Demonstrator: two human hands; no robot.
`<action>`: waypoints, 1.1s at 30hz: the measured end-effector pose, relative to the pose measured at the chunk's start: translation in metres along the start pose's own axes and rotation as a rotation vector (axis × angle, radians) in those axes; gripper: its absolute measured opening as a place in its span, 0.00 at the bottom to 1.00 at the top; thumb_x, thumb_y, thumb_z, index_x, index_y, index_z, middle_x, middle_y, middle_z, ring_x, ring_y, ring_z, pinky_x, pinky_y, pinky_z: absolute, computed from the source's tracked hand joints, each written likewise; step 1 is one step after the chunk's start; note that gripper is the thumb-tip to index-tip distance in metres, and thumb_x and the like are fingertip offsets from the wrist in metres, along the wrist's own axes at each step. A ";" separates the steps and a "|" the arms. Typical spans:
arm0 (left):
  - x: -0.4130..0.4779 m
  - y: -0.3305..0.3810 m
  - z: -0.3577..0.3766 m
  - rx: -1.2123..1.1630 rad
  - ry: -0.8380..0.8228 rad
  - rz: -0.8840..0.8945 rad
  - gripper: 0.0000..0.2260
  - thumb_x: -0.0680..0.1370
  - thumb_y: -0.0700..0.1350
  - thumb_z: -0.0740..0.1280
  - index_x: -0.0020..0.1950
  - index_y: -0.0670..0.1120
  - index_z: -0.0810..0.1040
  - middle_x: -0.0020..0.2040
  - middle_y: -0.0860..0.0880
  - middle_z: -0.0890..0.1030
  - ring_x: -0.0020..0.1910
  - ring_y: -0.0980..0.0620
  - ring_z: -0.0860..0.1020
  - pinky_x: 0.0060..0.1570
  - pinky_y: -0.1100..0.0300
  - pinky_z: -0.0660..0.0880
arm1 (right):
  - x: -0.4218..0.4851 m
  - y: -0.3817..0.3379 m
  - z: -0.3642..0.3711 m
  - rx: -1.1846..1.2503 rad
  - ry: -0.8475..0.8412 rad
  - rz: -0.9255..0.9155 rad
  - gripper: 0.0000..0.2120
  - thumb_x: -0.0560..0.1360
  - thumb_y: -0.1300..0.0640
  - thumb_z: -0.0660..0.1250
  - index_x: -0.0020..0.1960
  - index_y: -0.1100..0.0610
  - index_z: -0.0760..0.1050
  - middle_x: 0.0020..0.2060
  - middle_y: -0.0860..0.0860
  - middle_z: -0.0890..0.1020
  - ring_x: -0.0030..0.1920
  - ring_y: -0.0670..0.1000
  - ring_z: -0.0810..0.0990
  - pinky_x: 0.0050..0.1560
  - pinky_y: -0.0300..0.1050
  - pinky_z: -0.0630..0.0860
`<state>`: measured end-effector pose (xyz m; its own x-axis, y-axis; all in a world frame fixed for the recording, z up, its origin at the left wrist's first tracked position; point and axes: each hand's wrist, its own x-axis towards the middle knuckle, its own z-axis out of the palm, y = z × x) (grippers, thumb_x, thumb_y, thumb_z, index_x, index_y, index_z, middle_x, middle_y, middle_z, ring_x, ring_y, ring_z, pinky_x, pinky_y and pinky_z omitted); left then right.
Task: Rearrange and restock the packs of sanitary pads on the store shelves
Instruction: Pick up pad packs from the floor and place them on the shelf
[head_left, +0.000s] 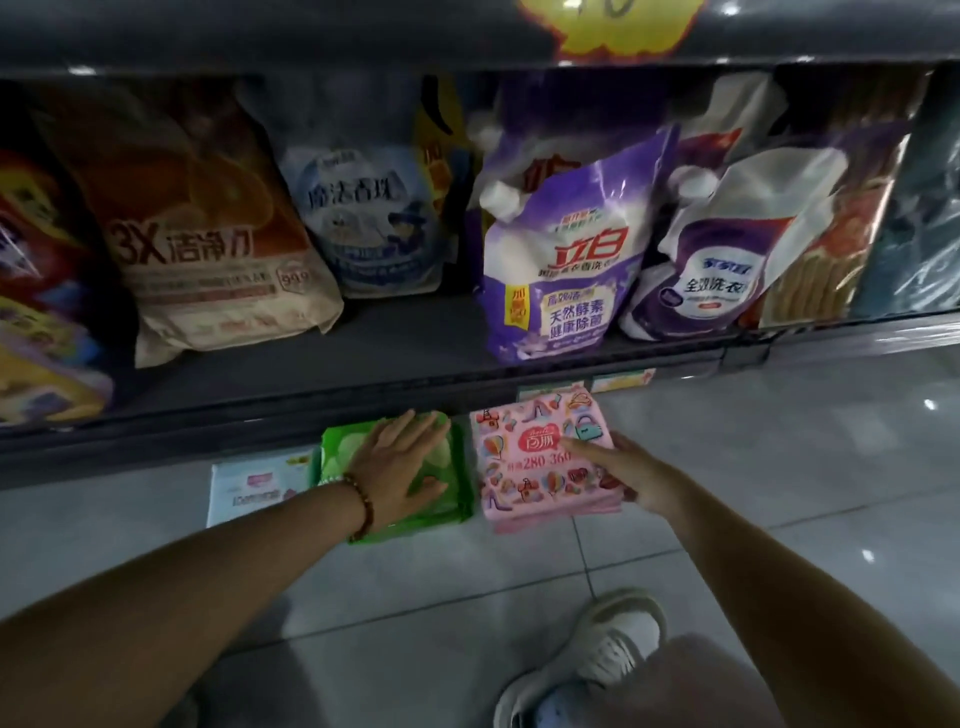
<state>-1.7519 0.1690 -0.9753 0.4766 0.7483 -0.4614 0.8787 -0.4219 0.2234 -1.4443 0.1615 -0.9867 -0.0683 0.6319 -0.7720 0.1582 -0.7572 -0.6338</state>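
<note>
Head view: beyond a pale shoe (608, 660) on the tiled floor (753, 467), the left grip (400, 462) lies wide and flat on the green pack (340, 452). Just beside it, the right grip (623, 473) holds the pink pack (524, 462) by its right edge, forefinger across the top. A white pack (254, 486) lies further left. Detergent bags (561, 270) stand on the shelf (363, 374) behind.
</note>
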 end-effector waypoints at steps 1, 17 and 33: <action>0.000 0.001 0.005 0.037 0.047 0.033 0.41 0.72 0.69 0.38 0.78 0.47 0.49 0.78 0.47 0.54 0.77 0.45 0.53 0.73 0.54 0.46 | 0.010 0.005 0.000 0.010 0.004 0.011 0.26 0.66 0.47 0.76 0.59 0.59 0.78 0.47 0.58 0.86 0.47 0.58 0.85 0.46 0.49 0.82; 0.003 -0.005 0.035 0.135 0.163 0.057 0.30 0.80 0.63 0.40 0.75 0.47 0.61 0.73 0.43 0.67 0.72 0.43 0.60 0.69 0.44 0.60 | 0.055 0.039 0.004 -0.138 0.096 0.050 0.24 0.72 0.51 0.73 0.64 0.58 0.73 0.50 0.58 0.84 0.47 0.58 0.85 0.53 0.58 0.80; -0.071 0.053 -0.179 -0.102 0.313 0.045 0.28 0.81 0.60 0.51 0.78 0.52 0.50 0.75 0.47 0.63 0.72 0.48 0.63 0.68 0.56 0.64 | -0.202 -0.160 -0.031 -0.923 0.469 -0.685 0.26 0.77 0.57 0.67 0.73 0.55 0.65 0.71 0.51 0.67 0.70 0.51 0.67 0.65 0.39 0.62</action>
<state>-1.7343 0.1855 -0.7770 0.4864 0.8577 -0.1666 0.8474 -0.4166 0.3292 -1.4251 0.1602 -0.7272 -0.0815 0.9932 -0.0829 0.8759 0.0317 -0.4815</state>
